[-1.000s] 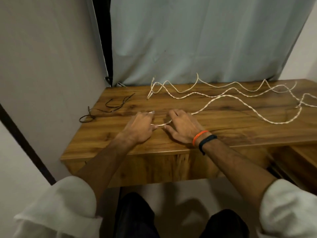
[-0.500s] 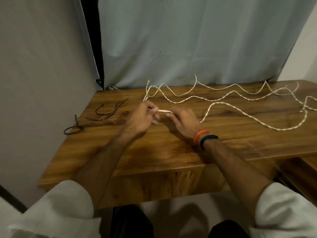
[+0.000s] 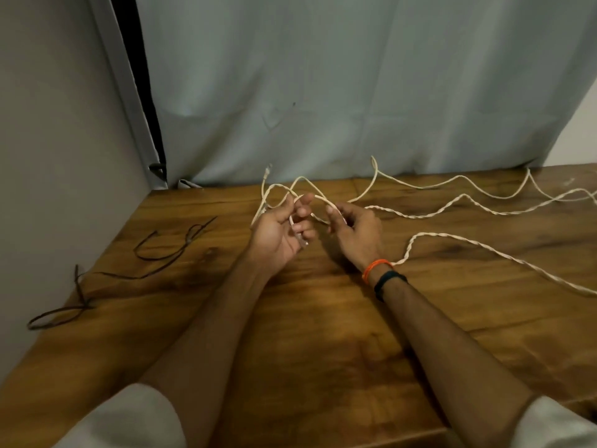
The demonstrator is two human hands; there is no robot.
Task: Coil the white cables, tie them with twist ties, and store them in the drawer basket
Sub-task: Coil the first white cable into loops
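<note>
Above the wooden tabletop, the left hand pinches the end of the thin twisted white cable, and the right hand at 3 o'clock of it curls around the next stretch. The rest trails loose toward 2 o'clock. To coil well, I judge the left hand should anchor the first loop while the right feeds even turns, clear of the dark twist ties at 9 o'clock.

No readable text, labels or numbers appear anywhere.

Wooden table, glossy, dark grain. Pale grey-blue curtain hanging behind far edge. Grey wall at left. Orange band and black band side by side on wrist.
</note>
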